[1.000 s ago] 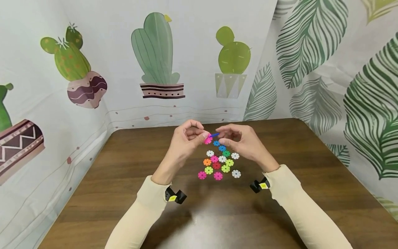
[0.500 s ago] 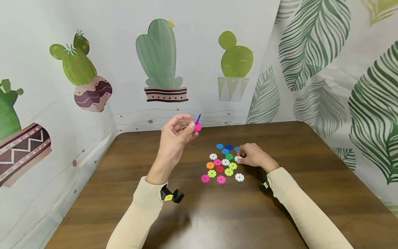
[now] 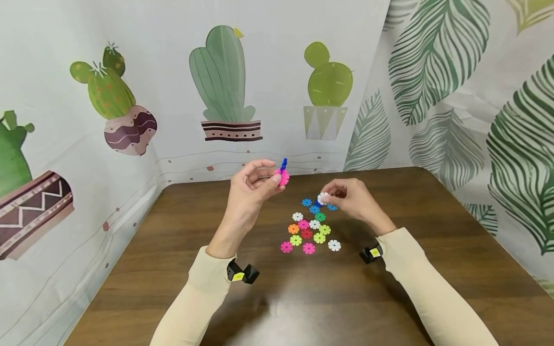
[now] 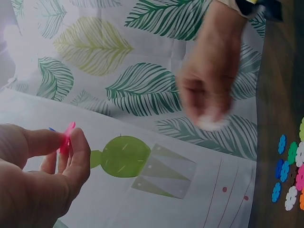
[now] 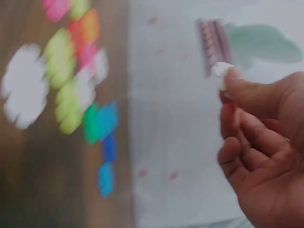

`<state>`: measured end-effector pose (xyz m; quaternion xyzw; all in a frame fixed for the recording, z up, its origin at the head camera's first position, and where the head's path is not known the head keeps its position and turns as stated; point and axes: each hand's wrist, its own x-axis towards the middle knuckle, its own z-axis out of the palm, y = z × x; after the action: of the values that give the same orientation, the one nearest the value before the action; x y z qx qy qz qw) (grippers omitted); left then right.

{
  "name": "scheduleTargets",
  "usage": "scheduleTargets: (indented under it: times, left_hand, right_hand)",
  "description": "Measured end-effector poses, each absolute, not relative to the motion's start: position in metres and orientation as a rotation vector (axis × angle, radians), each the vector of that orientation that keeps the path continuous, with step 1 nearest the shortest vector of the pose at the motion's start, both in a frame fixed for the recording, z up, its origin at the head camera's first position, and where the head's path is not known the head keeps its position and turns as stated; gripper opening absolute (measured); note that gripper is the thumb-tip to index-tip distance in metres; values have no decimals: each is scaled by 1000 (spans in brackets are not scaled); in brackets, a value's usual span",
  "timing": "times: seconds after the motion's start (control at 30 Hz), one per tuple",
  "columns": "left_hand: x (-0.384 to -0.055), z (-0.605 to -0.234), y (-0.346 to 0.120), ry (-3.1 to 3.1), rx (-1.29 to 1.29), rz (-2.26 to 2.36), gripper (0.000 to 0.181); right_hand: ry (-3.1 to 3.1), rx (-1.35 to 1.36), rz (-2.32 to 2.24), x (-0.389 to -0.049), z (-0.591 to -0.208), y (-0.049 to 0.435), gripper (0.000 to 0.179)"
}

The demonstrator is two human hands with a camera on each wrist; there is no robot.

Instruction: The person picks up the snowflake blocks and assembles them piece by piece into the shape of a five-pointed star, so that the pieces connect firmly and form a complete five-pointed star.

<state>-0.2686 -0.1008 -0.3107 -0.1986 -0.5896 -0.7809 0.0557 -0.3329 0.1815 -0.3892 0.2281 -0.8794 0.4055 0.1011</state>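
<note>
My left hand (image 3: 253, 185) pinches a pink notched disc (image 3: 283, 178) between thumb and fingers, above the far part of the table. A dark blue disc (image 3: 283, 165), seen nearly edge-on, sticks up from the pink one's upper edge. To the right, my right hand (image 3: 352, 199) holds a white notched disc (image 3: 323, 198) by its edge with thumb and fingertips. In the head view this white disc overlaps a dark blue disc (image 3: 317, 204) lying behind it. In the right wrist view the white disc (image 5: 221, 75) is partly hidden by the thumb.
Several notched discs lie flat on the brown wooden table (image 3: 195, 230) between and below the hands, among them a red disc (image 3: 306, 234), an orange disc (image 3: 293, 229) and a green disc (image 3: 320, 216). A printed cloth (image 3: 277, 96) hangs behind the table's far edge.
The right hand left the pink and blue pieces, reached down to the discs on the table and has now lifted a white one. The left hand shifted left, then slightly back right.
</note>
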Motion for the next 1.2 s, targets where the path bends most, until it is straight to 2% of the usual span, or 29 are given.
scheduleTargets:
  times: [0.2, 0.47, 0.97, 1.07, 1.2]
  left_hand:
    - [-268, -311, -100, -1855, -649, -2370, 26]
    - [-263, -311, -94, -2011, -678, -2324, 27]
    - [-258, -312, -91, -2110, -731, -2258, 24]
    - [-255, -310, -91, -2125, -744, -2188, 22]
    - [-250, -308, -89, -2132, -764, -2094, 19]
  right_hand:
    - [-2342, 709, 1357, -306, -360, 164, 12]
    - [-2026, 821, 1497, -278, -344, 150, 18]
    - [-1795, 1036, 1287, -269, -337, 141, 31]
    - [-1760, 1059, 1192, -267, -335, 139, 29]
    - [-1747, 1047, 1096, -262, -332, 138, 14]
